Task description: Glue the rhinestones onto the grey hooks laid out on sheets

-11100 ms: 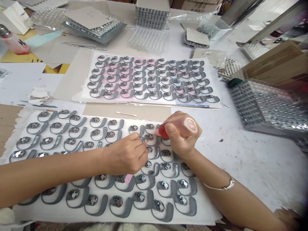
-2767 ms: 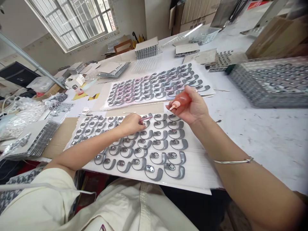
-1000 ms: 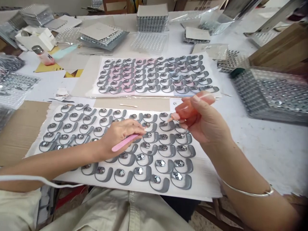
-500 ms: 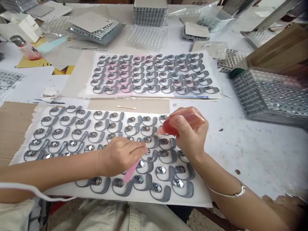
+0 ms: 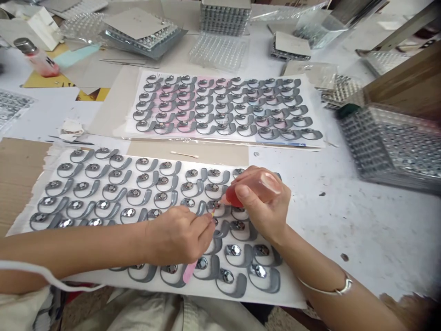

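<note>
My left hand [image 5: 181, 234] is closed around a thin tool with a flat pink handle [image 5: 189, 272] and a yellowish tip. That tip is at a grey curved piece with a round, shiny faceted stone [image 5: 213, 205]. In my right hand [image 5: 270, 209] is a small squeeze bottle of red liquid [image 5: 258, 184], tilted with its pale nozzle pointing left. The nozzle end sits beside the same stone, close to the tool tip; whether it touches cannot be made out. Several like pieces lie in rows on a white sheet [image 5: 268, 296] under my hands, some hidden by my arms.
Beyond lies a second sheet [image 5: 129, 131] with rows of similar pieces. A cotton swab [image 5: 185, 155] rests between the sheets. At the right stand stacked clear trays [image 5: 389, 142] of shiny parts. Another bottle of red liquid [image 5: 37, 59] is at the back left.
My right hand has brought the bottle left and down, closer to the tool tip. The pink handle has swung slightly to a steeper angle. The whole view has shifted a little.
</note>
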Available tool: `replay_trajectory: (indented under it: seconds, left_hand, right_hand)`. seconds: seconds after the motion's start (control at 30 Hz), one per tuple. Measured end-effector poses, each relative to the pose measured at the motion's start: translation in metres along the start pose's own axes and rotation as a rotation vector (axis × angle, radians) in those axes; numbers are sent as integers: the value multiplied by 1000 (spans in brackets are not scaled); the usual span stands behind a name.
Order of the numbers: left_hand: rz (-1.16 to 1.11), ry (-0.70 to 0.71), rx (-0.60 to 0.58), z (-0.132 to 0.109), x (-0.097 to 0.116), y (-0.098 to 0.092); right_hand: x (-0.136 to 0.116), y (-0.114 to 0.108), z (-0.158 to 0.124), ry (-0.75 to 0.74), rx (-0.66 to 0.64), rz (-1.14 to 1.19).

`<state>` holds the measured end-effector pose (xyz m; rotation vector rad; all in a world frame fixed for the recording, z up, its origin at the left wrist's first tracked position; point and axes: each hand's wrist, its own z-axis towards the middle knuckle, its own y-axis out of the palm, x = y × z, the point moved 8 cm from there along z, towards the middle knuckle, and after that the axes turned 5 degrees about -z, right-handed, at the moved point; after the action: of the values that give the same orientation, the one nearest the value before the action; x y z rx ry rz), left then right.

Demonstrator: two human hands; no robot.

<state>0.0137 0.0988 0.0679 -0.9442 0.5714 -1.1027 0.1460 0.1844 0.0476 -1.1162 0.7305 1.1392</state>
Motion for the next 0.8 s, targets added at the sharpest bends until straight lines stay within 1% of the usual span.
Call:
replay_trajectory:
  seconds: [0.07,0.23,0.47,0.67,0.8]
  left_hand:
    - [47,41,-30,0,5,3]
    - [98,109,-36,0,14,5]
    - [84,108,-28,0,15,6]
    - [102,113,-38,-1,16,7]
    - [112,112,-46,-1,16,8]
  right_hand:
    - [0,2,0,-13,-12,-9]
    - [3,8,-1,33,-58,4]
    - [-5,6,-1,-58,-37,-72]
    - [-4,6,-2,-65,-31,-108]
    - [-6,7,-2,-108,-28,-112]
